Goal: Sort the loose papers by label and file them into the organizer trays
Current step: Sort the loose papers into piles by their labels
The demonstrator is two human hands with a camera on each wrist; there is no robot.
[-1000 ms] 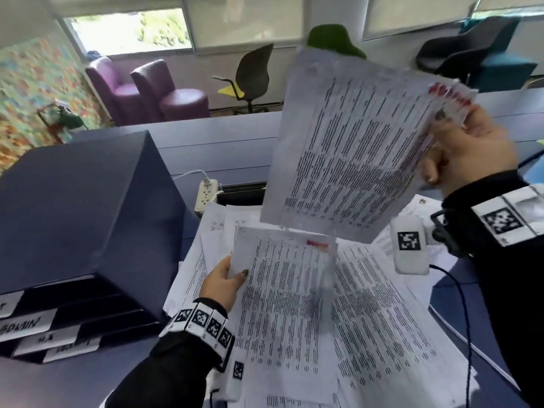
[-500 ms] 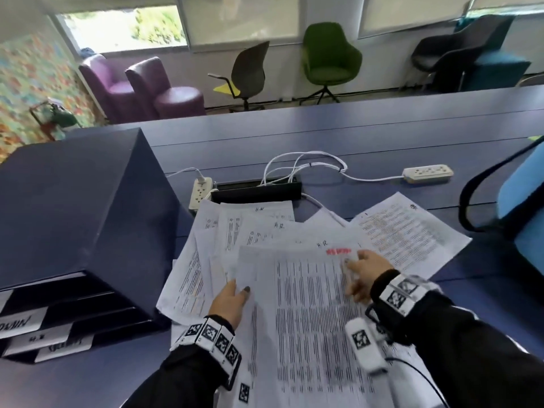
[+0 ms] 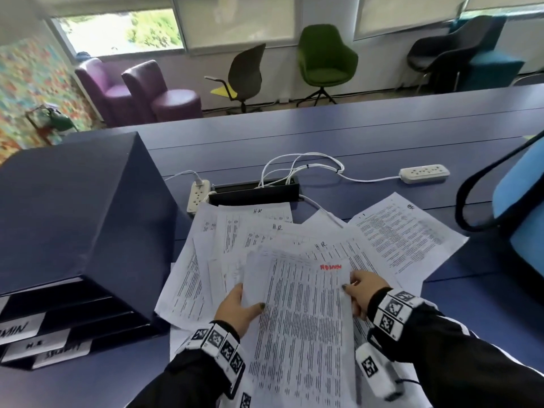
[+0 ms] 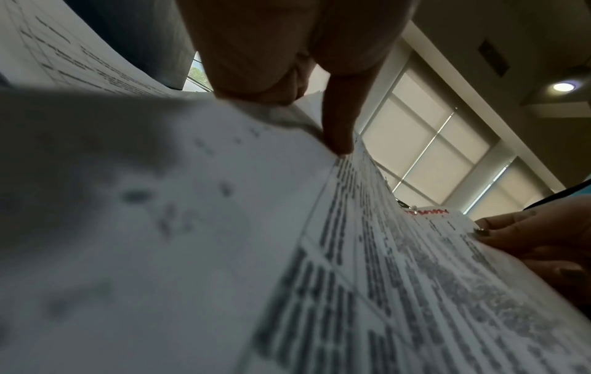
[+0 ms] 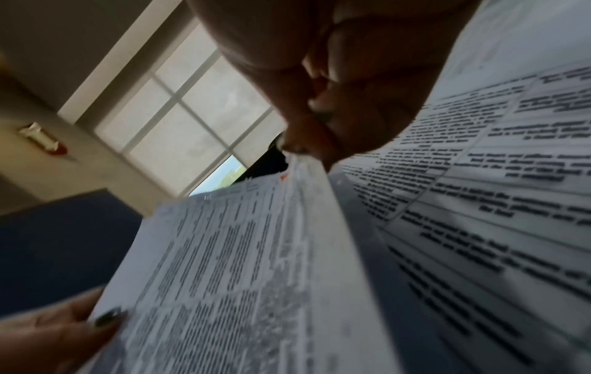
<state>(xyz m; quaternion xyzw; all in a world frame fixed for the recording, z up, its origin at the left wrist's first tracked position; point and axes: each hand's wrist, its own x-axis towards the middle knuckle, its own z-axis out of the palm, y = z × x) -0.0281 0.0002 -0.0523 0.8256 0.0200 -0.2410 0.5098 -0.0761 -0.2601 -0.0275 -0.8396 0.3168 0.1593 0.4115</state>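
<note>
Holding one sheet at lower centre of the frame, both hands clamped on it: left hand pinches its left edge w/ thumb on top, right hand pinches the right edge by the red label, which seems to read ADMIN. Step looks like label check done, filing next; that calls for swinging the sheet left & sliding it flat into the ADMIN tray of the organizer at lower left. Beyond, loose papers marked H.R. fan across the desk, mid-frame
</note>
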